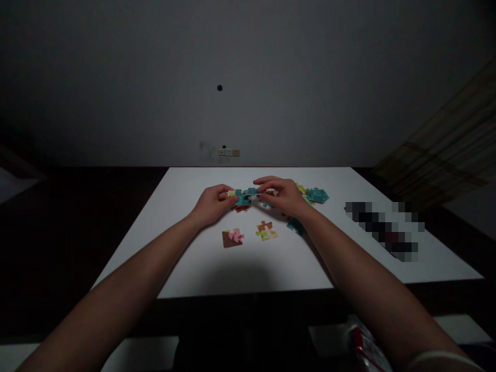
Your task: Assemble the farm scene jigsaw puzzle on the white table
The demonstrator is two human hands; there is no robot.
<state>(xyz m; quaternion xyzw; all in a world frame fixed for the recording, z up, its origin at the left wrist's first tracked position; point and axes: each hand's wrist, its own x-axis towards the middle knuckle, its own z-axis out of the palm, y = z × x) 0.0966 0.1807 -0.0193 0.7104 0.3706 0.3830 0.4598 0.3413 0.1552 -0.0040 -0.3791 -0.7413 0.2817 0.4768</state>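
Over the white table [186,279], my left hand [213,204] is closed on a teal and yellow jigsaw puzzle piece [242,198], pinched between thumb and fingers. My right hand [282,196] pinches another teal puzzle piece [252,191] close beside it; whether the two pieces are joined I cannot tell. Below the left piece shows a reddish-brown piece [242,208], partly covered. Nearer to me lie a brown and pink piece [232,237] and a brown, yellow and green piece [267,231]. A dark teal piece [295,226] is half hidden by my right forearm.
Behind my right hand lies a loose pile of teal and yellow puzzle pieces [318,195]. A blurred-out dark object [382,230] rests on the table's right side. Beyond the far edge stands a grey wall with a socket strip [229,153]. Something red in clear plastic [362,343] sits below the near edge.
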